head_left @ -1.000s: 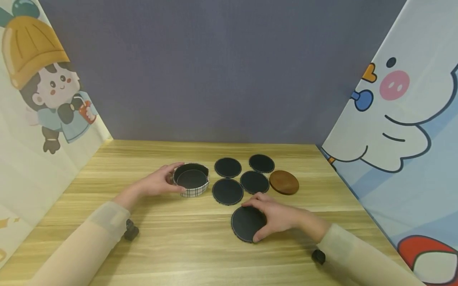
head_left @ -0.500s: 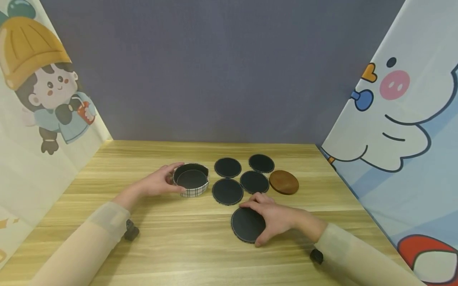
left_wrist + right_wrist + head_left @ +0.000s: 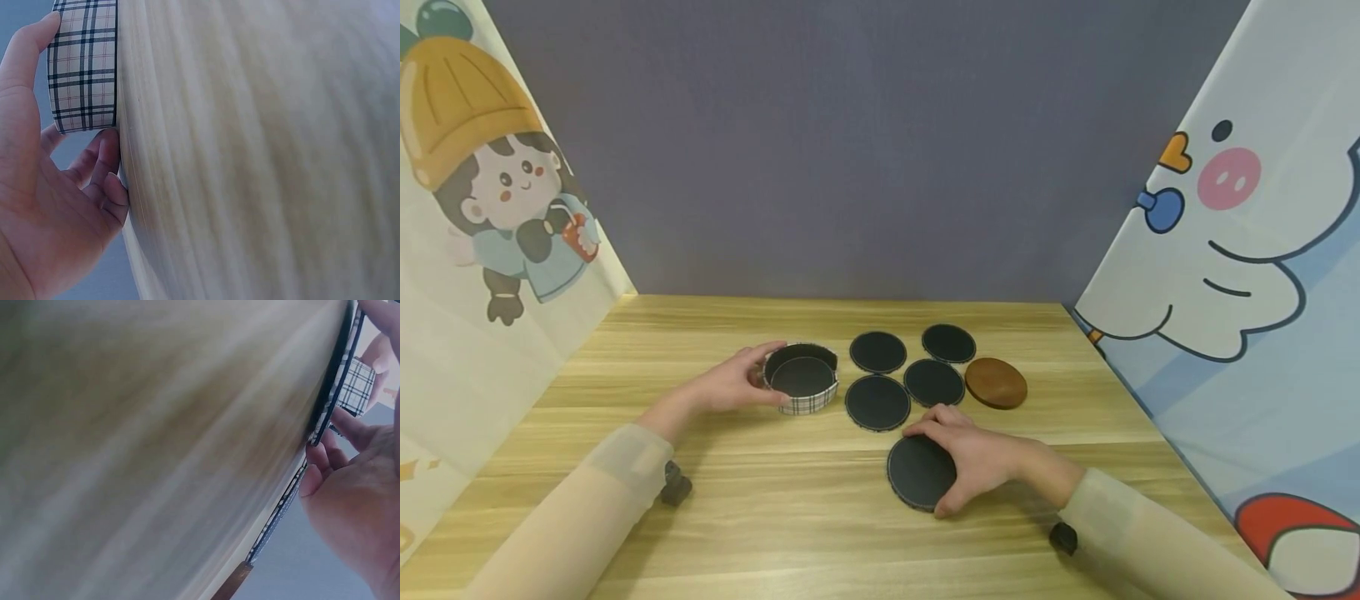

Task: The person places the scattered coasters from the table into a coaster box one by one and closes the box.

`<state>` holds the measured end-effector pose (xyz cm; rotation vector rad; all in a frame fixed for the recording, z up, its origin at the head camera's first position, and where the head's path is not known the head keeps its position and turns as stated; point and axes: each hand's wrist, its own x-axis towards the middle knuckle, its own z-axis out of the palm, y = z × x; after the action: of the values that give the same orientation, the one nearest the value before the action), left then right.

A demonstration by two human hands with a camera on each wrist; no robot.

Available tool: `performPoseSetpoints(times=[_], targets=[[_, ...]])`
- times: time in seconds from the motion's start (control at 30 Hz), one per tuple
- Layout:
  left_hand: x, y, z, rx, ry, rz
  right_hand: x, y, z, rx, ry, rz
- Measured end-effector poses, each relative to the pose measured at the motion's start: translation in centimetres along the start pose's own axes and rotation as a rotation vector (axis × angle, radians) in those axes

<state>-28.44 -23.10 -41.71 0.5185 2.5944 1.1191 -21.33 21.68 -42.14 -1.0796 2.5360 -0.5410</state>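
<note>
My left hand grips a round plaid coaster holder with a dark lining and a gap in its wall on the right. In the left wrist view the thumb presses the plaid wall and the other fingers reach behind it. Nearer the front, my right hand spans a round black coaster with a stitched edge, thumb at the near rim and fingers at the far rim. In the right wrist view this coaster's plaid-trimmed edge lies between thumb and fingers, low at the tabletop.
Several black coasters, among them a near-left one and a far-right one, lie flat between the holder and a round brown wooden disc. A grey panel closes the back of the wooden table; printed cloths flank both sides.
My right thumb has slid off the coaster's top to its near rim, and the coaster has shifted very slightly right. The left hand and the holder have stayed in place.
</note>
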Motion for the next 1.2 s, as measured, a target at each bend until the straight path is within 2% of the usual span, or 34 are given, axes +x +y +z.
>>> performPoseSetpoints(times=[0.17, 0.43, 0.67, 1.2], targets=[[0.0, 0.1, -0.1, 0.006, 0.005, -0.008, 0.0, 0.1, -0.1, 0.014, 0.022, 0.0], [0.1, -0.1, 0.0, -0.001, 0.006, -0.007, 0.3, 0.2, -0.4, 0.024, 0.104, -0.015], [0.0, -0.1, 0.0, -0.002, 0.008, -0.012, 0.9, 0.2, -0.9, 0.078, 0.13, -0.026], [0.0, -0.4, 0.2, 0.013, 0.013, -0.012, 3.9, -0.3, -2.2, 0.109, 0.229, -0.054]])
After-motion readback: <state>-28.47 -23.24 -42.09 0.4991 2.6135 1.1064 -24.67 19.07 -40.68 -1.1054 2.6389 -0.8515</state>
